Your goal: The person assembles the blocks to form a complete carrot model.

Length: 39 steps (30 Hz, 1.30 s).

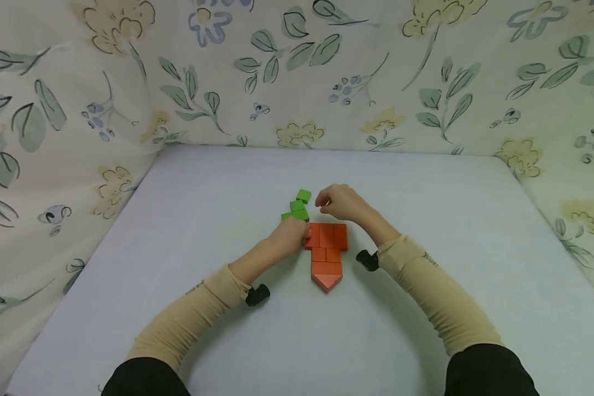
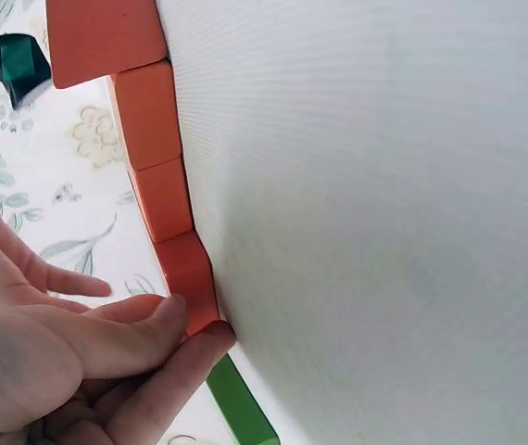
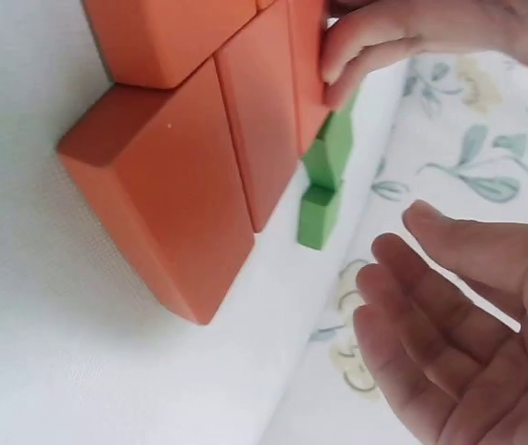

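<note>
Orange-red wooden blocks (image 1: 326,235) lie together on the white table, with a row of three across the far side. Two smaller blocks (image 1: 325,254) and a pointed end (image 1: 326,275) continue toward me. My left hand (image 1: 288,235) pinches the row's leftmost red block (image 2: 188,269) between thumb and finger. Just beyond that hand, several green blocks (image 1: 297,205) form a crooked line leading away. My right hand (image 1: 344,202) hovers to the right of them, fingers loosely bent and holding nothing; in the right wrist view its palm (image 3: 468,352) shows bare.
The white table (image 1: 218,181) extends around the blocks on all sides. Floral fabric (image 1: 297,82) hangs behind it and along both sides. A black wrist camera (image 1: 258,295) juts from the left sleeve, and another black camera (image 1: 367,260) from the right sleeve.
</note>
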Each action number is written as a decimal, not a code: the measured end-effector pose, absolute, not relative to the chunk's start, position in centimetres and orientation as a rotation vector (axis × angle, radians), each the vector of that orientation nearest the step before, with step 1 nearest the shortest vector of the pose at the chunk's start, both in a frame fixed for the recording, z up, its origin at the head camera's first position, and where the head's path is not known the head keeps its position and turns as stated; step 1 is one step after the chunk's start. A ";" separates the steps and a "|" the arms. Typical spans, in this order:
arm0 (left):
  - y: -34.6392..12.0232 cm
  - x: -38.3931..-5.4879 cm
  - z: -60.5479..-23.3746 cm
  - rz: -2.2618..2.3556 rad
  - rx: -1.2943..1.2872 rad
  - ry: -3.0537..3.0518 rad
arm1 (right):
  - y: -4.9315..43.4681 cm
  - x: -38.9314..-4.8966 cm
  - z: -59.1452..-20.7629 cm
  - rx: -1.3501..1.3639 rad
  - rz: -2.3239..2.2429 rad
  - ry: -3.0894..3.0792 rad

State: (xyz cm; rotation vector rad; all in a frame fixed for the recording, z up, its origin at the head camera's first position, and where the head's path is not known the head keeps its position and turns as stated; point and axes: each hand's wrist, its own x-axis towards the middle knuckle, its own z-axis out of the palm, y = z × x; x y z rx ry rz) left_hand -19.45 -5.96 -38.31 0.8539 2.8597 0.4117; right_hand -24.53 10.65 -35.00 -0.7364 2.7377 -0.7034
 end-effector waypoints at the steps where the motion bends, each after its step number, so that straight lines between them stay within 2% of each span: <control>1: -6.0 -19.4 -38.3 0.428 0.842 2.856 | 10.3 -24.9 -35.2 -0.744 -0.681 2.728; 8: -6.3 -19.0 -38.8 0.434 0.923 2.857 | 8.4 -26.2 -36.8 -0.739 -0.615 2.696; 16: -6.4 -18.8 -39.0 0.453 0.936 2.895 | 6.7 -26.2 -37.7 -0.853 -0.560 2.723; 21: -6.2 -19.0 -39.0 0.390 0.938 2.885 | 6.4 -26.2 -37.9 -0.815 -0.509 2.720; 29: -6.2 -19.1 -38.5 0.347 0.928 2.837 | 7.7 -26.6 -38.0 -0.943 -0.421 2.720; 39: -6.0 -19.1 -38.0 0.185 0.910 2.798 | 11.0 -26.7 -37.6 -0.935 -0.370 2.703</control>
